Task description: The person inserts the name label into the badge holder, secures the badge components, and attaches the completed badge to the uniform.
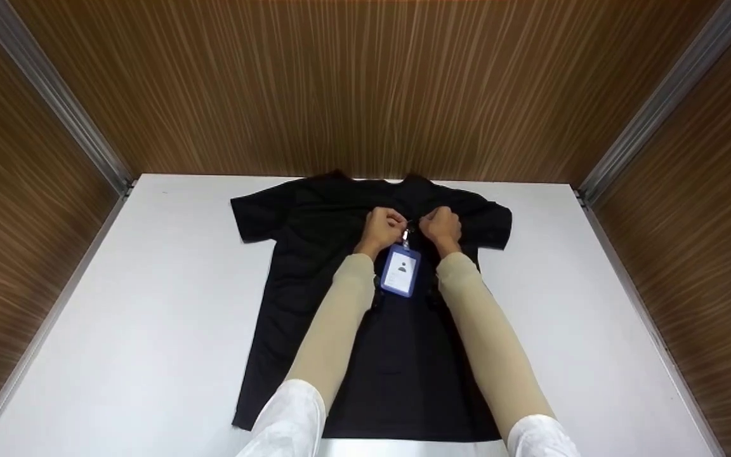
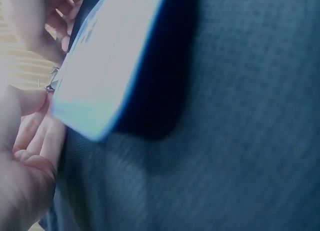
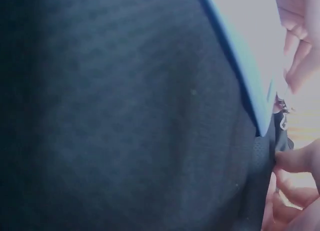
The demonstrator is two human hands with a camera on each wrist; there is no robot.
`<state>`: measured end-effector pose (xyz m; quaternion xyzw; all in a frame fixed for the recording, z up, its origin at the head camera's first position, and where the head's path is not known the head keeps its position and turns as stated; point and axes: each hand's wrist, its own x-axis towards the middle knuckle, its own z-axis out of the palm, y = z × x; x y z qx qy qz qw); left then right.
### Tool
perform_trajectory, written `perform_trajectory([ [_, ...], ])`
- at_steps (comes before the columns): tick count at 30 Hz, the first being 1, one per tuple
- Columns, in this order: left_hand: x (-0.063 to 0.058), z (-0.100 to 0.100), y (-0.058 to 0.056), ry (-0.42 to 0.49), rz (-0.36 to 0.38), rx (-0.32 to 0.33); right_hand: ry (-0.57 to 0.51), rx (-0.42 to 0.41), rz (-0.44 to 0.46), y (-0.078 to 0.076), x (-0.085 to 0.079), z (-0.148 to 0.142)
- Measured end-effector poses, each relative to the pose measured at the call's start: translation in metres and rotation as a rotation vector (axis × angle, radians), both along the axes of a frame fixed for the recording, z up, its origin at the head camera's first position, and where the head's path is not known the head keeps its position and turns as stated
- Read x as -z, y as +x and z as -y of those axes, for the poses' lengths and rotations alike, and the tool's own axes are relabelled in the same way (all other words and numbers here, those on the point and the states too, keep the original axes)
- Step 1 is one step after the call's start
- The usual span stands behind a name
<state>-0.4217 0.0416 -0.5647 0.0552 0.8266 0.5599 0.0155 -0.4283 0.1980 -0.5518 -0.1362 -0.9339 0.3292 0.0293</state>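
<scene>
A black short-sleeved T-shirt (image 1: 397, 374) lies spread out, collar away from me. Over its chest hangs an ID badge (image 1: 400, 282) in a blue frame, with a metal clip (image 1: 405, 237) at its top. My left hand (image 1: 382, 230) pinches the clip's metal end (image 2: 50, 88) between thumb and finger, as the left wrist view shows. Just to the right, my right hand (image 1: 443, 227) pinches a fold of the shirt's black cloth (image 3: 270, 156) near the clip. Whether the clip's jaws bite the cloth is too small to tell.
The shirt rests on a white tabletop (image 1: 169, 304). Brown wood-grain panels (image 1: 365, 89) enclose it at the back and both sides, with metal rails (image 1: 651, 95) at the corners. Dark wrist devices (image 1: 377, 295) sit under the forearms, close to the badge.
</scene>
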Motion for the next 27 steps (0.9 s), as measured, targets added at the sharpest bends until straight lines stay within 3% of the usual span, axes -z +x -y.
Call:
perform_trajectory([
  [14,0.004,-0.005,0.000,-0.038,0.012,-0.046,0.070,-0.178,0.028,0.002,-0.010,-0.005],
  [22,0.006,-0.005,0.000,-0.081,0.005,-0.074,-0.021,-0.140,-0.102,0.005,-0.009,-0.006],
  [27,0.004,-0.005,0.000,-0.076,0.003,-0.075,-0.123,-0.113,-0.110,0.006,-0.008,-0.007],
])
